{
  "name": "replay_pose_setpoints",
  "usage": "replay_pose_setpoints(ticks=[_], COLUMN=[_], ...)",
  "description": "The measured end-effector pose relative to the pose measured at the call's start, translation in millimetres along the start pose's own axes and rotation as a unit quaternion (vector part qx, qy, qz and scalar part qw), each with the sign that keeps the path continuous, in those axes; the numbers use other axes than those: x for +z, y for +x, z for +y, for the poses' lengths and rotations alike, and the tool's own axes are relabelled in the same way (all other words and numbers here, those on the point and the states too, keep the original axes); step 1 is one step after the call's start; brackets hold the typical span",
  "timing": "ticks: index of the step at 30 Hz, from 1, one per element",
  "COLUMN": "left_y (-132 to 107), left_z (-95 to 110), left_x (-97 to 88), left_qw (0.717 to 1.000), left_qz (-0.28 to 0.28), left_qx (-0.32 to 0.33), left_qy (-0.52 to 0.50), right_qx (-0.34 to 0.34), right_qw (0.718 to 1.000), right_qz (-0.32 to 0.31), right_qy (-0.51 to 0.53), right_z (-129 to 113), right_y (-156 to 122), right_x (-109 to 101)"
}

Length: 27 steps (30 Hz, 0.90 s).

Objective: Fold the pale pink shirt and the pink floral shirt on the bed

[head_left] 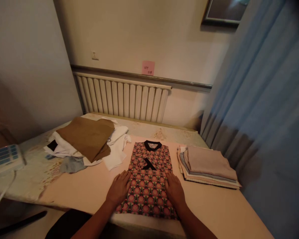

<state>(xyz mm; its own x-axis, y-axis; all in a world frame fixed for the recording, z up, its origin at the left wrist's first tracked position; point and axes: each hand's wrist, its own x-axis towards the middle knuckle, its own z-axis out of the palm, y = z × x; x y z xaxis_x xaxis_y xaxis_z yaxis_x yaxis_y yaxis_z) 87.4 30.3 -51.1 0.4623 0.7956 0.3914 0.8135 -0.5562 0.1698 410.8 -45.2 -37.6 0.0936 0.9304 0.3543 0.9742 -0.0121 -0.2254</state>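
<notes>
A folded patterned shirt (149, 166) with a black collar lies flat on the table (89, 189) straight in front of me. My left hand (119, 188) rests flat on the shirt's left edge, fingers stretched out. My right hand (173, 189) lies flat on its right edge, fingers also stretched out. Neither hand holds anything; both press on the fabric.
A neat stack of folded pale clothes (206, 164) sits to the right of the shirt. A loose pile with a brown garment (87, 136) and white ones lies at the left. A white device (7, 157) is at the far left; radiator (122, 98) behind, blue curtain (264, 116) right.
</notes>
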Motion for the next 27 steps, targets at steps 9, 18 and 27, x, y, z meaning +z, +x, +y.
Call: replay_pose_setpoints(ticks=[9, 18, 27], left_y=[0.2, 0.8, 1.4], left_z=[1.4, 1.7, 5.2], left_x=[-3.5, -3.5, -8.2], left_qw=[1.0, 1.0, 1.0], left_qz=[-0.007, -0.009, -0.018], left_qx=[-0.002, -0.003, -0.009], left_qy=[-0.007, -0.008, -0.003], right_qx=[-0.004, 0.001, -0.003], right_qw=[1.0, 1.0, 1.0], right_qz=[-0.012, 0.01, 0.004], right_qy=[-0.013, 0.007, -0.003], right_z=[-2.5, -4.0, -1.2], right_y=[0.3, 0.1, -0.9], right_x=[-2.6, -4.8, -0.5])
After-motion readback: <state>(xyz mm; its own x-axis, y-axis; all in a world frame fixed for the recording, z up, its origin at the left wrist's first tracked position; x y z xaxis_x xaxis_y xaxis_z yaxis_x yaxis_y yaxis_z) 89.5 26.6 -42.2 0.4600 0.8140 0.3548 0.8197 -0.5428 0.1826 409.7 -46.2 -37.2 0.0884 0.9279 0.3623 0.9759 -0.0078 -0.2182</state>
